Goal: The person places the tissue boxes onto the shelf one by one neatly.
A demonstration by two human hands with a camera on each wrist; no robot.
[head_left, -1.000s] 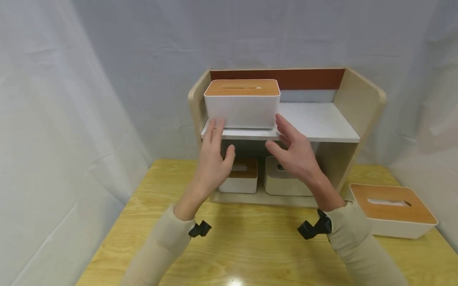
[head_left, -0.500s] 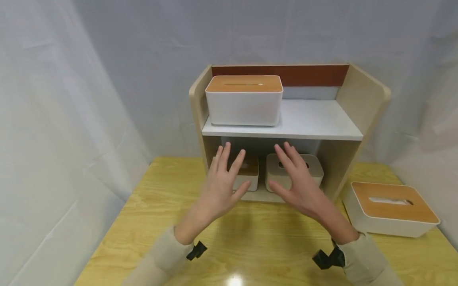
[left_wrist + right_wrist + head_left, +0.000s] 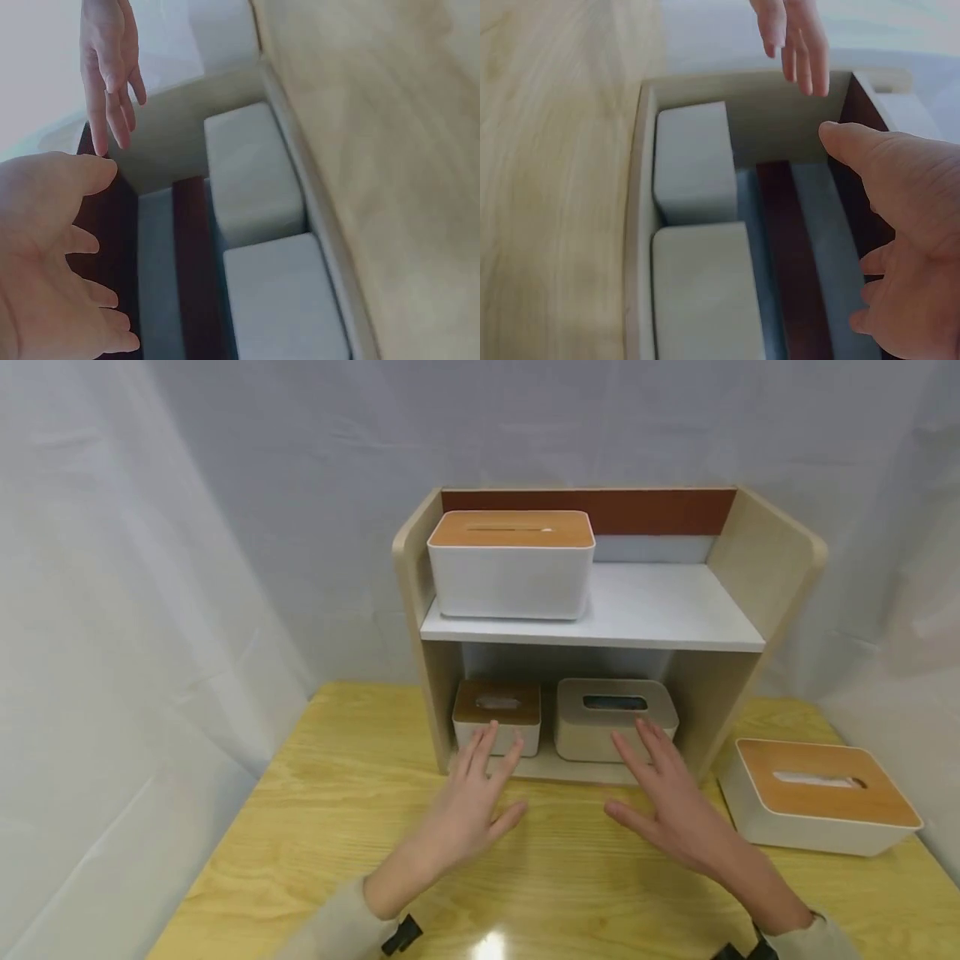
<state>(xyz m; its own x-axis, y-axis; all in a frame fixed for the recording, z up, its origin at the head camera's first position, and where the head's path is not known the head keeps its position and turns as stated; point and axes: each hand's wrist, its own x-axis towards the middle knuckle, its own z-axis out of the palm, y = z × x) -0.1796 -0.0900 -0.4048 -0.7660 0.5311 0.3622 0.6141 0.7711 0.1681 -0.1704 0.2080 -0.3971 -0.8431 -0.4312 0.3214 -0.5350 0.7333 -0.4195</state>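
Observation:
Both hands are held out with spread fingers and hold nothing. In the head view my left hand (image 3: pixel 468 810) overlaps the front of a small white tissue box (image 3: pixel 497 718) with a wood-look lid, on the lower level of a shelf unit. My right hand (image 3: pixel 678 806) is before a beige tissue box (image 3: pixel 617 718) with an oval slot, beside the small one. A larger white tissue box (image 3: pixel 512 578) with a wooden lid stands upright at the left of the upper shelf (image 3: pixel 667 606), apart from both hands. Each wrist view shows both hands and the two lower boxes.
A further tissue box (image 3: pixel 825 793) with a wooden lid lies on the table at the right, beside the shelf unit's side panel (image 3: pixel 765 560). The unit stands on a yellow wood-grain table (image 3: pixel 330 827). White sheeting (image 3: pixel 300 485) hangs behind and at the sides.
Both hands have drawn down and back from the large white tissue box and spread farther apart. That box stays on the upper shelf. The head view has shifted slightly.

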